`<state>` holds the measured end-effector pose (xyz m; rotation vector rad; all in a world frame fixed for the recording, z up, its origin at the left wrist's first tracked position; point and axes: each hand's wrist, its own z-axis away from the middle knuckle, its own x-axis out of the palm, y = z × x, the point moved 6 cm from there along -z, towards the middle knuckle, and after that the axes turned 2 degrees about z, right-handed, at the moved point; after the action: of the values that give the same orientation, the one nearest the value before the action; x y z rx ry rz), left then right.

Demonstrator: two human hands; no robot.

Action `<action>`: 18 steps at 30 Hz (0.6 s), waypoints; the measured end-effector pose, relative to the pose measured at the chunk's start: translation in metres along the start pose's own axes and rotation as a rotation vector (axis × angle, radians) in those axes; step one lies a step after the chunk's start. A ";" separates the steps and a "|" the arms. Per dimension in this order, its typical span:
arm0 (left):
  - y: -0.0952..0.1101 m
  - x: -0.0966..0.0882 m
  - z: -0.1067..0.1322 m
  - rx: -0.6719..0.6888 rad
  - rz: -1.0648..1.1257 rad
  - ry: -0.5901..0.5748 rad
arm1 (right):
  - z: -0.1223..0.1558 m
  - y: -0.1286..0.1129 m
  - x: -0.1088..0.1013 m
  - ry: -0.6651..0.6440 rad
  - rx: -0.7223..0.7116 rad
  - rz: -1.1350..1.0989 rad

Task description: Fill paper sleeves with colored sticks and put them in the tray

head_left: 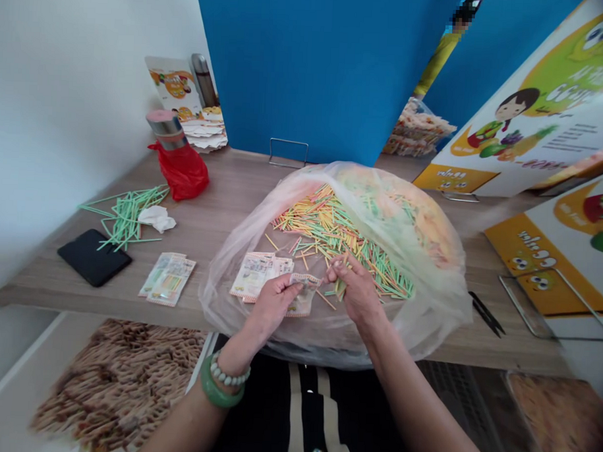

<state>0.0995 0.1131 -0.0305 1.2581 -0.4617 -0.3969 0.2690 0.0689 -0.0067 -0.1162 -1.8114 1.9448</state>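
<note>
Between the thumb and fingers of my left hand (275,303) is a small printed packet (305,298), held over the near part of a large clear plastic bag (241,244). My right hand (355,286) is closed round a few short coloured sticks (341,285), close to the packet's right edge. A heap of short yellow, green and pink sticks (341,234) spills from the bag's mouth, just beyond both hands. To the left of my left hand lies a stack of similar printed packets (253,274). The exact number of sticks in my right hand is hidden by the fingers.
Left on the table (224,184) are filled packets (169,278), long green sticks (128,210), a crumpled tissue (156,217), a black phone-like slab (94,257) and a red bag (181,172). Black tweezers (486,314) lie right. A blue panel (307,74) stands behind; a bin of brown pieces (118,378) sits below.
</note>
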 end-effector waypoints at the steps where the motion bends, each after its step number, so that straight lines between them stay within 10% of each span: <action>1: -0.001 -0.001 0.000 -0.014 -0.013 0.020 | 0.001 -0.005 0.000 0.037 -0.048 -0.037; 18: 0.009 0.004 0.009 -0.086 -0.089 0.115 | 0.019 -0.054 0.063 0.064 -0.405 -0.117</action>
<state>0.0981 0.1062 -0.0198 1.2136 -0.2887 -0.4131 0.2218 0.0767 0.0638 -0.1972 -2.0948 1.4583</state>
